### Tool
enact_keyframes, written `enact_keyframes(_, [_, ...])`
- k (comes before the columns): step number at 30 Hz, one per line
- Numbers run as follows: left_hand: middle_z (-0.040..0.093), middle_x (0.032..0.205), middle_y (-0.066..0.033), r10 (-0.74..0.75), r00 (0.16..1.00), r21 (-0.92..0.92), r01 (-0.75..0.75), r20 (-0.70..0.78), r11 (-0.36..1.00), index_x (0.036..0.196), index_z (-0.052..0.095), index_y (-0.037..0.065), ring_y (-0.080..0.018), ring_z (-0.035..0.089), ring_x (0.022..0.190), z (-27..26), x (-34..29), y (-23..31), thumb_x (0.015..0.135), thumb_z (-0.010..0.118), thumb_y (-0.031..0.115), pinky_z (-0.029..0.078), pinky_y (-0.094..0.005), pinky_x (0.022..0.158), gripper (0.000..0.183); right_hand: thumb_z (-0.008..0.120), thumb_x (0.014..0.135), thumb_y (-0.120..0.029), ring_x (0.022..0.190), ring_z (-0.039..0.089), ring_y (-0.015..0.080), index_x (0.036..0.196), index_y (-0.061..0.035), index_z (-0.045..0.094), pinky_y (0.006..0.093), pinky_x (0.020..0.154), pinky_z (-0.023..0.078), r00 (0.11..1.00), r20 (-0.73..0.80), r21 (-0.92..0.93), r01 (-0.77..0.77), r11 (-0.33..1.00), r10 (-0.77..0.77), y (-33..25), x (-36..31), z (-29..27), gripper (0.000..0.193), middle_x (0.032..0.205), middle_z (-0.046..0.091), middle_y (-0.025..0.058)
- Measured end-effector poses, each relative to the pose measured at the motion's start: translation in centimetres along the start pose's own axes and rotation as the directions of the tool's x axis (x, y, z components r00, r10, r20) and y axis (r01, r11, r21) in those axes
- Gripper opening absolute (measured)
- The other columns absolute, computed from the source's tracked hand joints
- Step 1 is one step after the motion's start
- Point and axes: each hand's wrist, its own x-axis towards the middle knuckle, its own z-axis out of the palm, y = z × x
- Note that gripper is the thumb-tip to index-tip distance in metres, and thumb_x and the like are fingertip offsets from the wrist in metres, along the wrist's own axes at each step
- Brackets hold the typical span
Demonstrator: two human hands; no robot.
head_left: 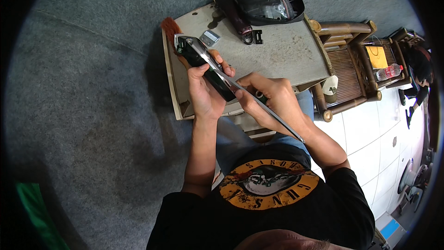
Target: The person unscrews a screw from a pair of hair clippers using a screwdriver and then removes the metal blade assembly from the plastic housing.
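My left hand [206, 95] is closed around a black and chrome hair clipper [196, 48], its blade end pointing to the far left. Beside it, my right hand [275, 99] has bent fingers around a long, thin, dark strip with a silver edge [282, 121]. This strip slants from the clipper's near end down across the right palm; its exact kind is unclear. A small dark round piece [261, 96] shows between the right fingers. Just beyond the clipper, a small grey rectangular case [210, 38] lies on the table, with a red-bristled brush [171, 28] at its left edge.
The worn pale table [286, 55] bears an unzipped black pouch [270, 9], a dark brown handled device [233, 16] and a small black bracket [258, 37]. To the right stand bamboo chairs [344, 67] with a cap [330, 87], yellow bag [376, 57] and bottle [389, 71]. Another person [420, 67] sits beyond.
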Motion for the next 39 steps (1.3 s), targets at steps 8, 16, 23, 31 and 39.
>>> enact_keyframes(8, [0.061,0.105,-0.0065,0.008,1.0,0.013,-0.008,-0.002,1.0,0.123,0.053,0.01,-0.0198,0.061,0.089,0.0,-0.1,0.0,0.096,0.056,0.024,0.05,-0.04,0.086,0.03,0.071,0.09,-0.01,0.055,0.07,0.0348,0.089,0.0055,0.071,0.0391,0.052,0.053,0.998,0.03,-0.037,0.052,0.998,-0.051,0.1,0.2,0.6,0.016,0.064,0.064,0.0225])
enact_keyframes(16, [0.061,0.109,-0.004,0.051,0.997,0.105,-0.045,-0.06,0.993,0.122,0.055,0.007,-0.0193,0.062,0.096,0.2,-0.5,-0.2,0.098,0.057,0.023,0.051,-0.0397,0.094,0.029,0.065,0.096,-0.014,0.049,0.065,0.0254,0.086,0.0033,0.074,0.0354,0.05,0.048,0.983,0.069,0.119,-0.179,0.977,0.172,-1.3,0.6,0.1,0.022,0.059,0.061,0.0201])
enact_keyframes(23, [0.06,0.111,-0.0029,0.155,0.983,0.175,-0.136,-0.096,0.975,0.119,0.056,0.006,-0.0182,0.062,0.1,0.6,-0.6,-0.4,0.098,0.057,0.022,0.052,-0.0387,0.097,0.027,0.061,0.099,-0.014,0.052,0.066,0.0231,0.087,0.0012,0.073,0.0369,0.053,0.05,0.971,0.099,0.16,-0.23,0.96,0.216,-1.1,0.8,0.2,0.023,0.06,0.063,0.0163])
enact_keyframes(31, [0.064,0.1,-0.0099,0.117,0.976,0.173,-0.085,-0.183,0.981,0.118,0.057,0.006,-0.0201,0.065,0.1,0.0,-0.6,-0.4,0.099,0.057,0.024,0.056,-0.0376,0.095,0.026,0.069,0.093,-0.013,0.054,0.068,0.0332,0.083,0.0003,0.061,0.0405,0.048,0.053,0.989,0.027,-0.215,0.145,0.966,-0.142,0.2,-0.2,2.1,0.018,0.065,0.066,0.0156])
enact_keyframes(39, [0.064,0.106,-0.012,0.053,0.985,0.087,-0.039,-0.164,0.995,0.117,0.057,0.01,-0.0277,0.065,0.106,0.0,-0.5,-0.3,0.099,0.059,0.024,0.056,-0.0434,0.099,0.024,0.069,0.096,-0.021,0.05,0.066,0.0257,0.088,-0.0049,0.057,0.0369,0.043,0.05,0.953,0.067,-0.535,0.285,0.795,-0.297,0.6,-0.2,2.8,0.022,0.067,0.063,0.0074])
